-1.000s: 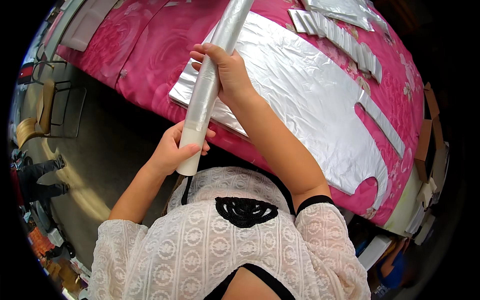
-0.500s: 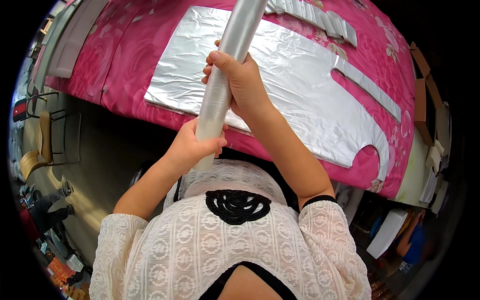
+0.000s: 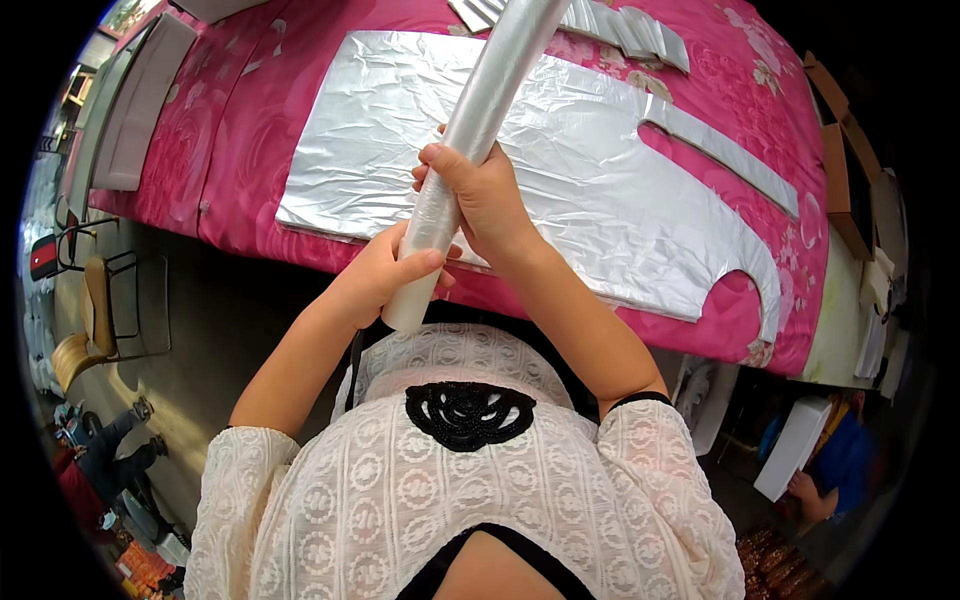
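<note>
A long roll of translucent plastic film (image 3: 500,85) slants across the middle, its top end running out of view and its lower end near my waist. Lower down, my left hand (image 3: 375,272) wraps round it, thumb across the front. My right hand (image 3: 487,200) grips it higher up, thumb on the near face and fingertips showing on the far side. Behind the roll, a flat stack of thin silvery-white plastic sheets (image 3: 590,190) lies on the table, cut like aprons with curved openings and narrow straps at the right.
A pink flowered cloth covers the table (image 3: 235,150). Narrow folded silvery packs (image 3: 630,35) lie along its far side. Cardboard boxes (image 3: 845,190) stand at the right, a chair (image 3: 95,310) at the left. A person in blue (image 3: 840,465) is at the lower right, beside a white panel (image 3: 793,447).
Both hands keep their hold on the roll, which leans slightly more to the right. The table and stack sit a little differently in view, and the person at lower right has moved.
</note>
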The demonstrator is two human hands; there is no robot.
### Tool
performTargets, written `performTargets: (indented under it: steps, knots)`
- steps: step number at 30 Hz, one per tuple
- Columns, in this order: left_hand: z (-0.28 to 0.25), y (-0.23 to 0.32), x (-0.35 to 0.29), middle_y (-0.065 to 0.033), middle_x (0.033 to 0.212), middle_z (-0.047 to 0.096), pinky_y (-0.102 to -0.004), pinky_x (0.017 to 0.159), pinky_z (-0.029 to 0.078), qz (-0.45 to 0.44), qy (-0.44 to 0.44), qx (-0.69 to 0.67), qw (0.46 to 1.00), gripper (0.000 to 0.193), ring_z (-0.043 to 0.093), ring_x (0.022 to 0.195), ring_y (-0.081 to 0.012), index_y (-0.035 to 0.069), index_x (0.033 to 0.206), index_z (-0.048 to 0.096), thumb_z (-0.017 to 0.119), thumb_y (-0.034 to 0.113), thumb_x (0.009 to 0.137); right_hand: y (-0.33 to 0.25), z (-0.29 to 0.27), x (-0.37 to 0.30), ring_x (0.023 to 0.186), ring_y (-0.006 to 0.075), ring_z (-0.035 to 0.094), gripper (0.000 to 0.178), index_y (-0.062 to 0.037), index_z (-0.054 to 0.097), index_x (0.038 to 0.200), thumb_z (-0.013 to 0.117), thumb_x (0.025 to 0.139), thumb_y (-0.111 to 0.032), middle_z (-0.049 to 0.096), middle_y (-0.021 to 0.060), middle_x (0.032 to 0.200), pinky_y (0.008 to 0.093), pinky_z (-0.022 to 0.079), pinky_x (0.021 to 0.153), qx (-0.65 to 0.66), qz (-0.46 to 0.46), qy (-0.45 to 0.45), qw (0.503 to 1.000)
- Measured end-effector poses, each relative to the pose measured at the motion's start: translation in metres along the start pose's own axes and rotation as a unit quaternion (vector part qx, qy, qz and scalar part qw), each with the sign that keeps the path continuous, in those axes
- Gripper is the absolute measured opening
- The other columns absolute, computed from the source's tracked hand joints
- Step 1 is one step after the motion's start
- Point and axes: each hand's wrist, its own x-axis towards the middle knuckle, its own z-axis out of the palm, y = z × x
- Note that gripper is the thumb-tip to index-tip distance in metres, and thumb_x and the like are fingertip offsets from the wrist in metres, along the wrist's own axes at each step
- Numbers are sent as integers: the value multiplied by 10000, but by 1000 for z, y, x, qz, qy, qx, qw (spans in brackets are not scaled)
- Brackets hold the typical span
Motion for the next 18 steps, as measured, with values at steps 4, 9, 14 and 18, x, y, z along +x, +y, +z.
performTargets:
  steps: [4, 9, 14, 18]
  knots:
    - [0, -18, 3, -62, 851, 600, -257, 639, 469, -65, -4, 144, 987, 507, 571, 710, -104, -4, 1046, 531, 764, 310, 724, 12, -18, 2, 824, 188, 596, 577, 51, 356, 1190, 697, 785, -179, 543, 119, 926, 322, 518, 746, 14, -13, 37, 999]
    - [13, -25, 9, -38, 790, 582, -252, 605, 453, 8, 91, 141, 986, 330, 555, 659, -103, 20, 969, 551, 731, 170, 736, 3, -22, -1, 833, 172, 599, 508, 11, 397, 1142, 705, 786, -180, 556, 99, 917, 308, 512, 749, 46, 29, -34, 998]
    - [19, -14, 12, -30, 783, 574, -254, 594, 456, 0, 39, 33, 999, 328, 563, 666, -108, 25, 953, 549, 734, 186, 735, 8, -18, -15, 841, 152, 591, 534, 7, 407, 1141, 725, 775, -216, 555, 85, 920, 291, 507, 741, 19, 48, -70, 996]
    - [19, -15, 16, -29, 804, 571, -259, 595, 462, -5, 2, -11, 1000, 361, 567, 665, -115, 23, 977, 545, 734, 221, 741, 7, -18, -18, 845, 143, 581, 508, -3, 431, 1126, 718, 786, -249, 552, 79, 913, 286, 504, 728, -15, 37, -60, 997]
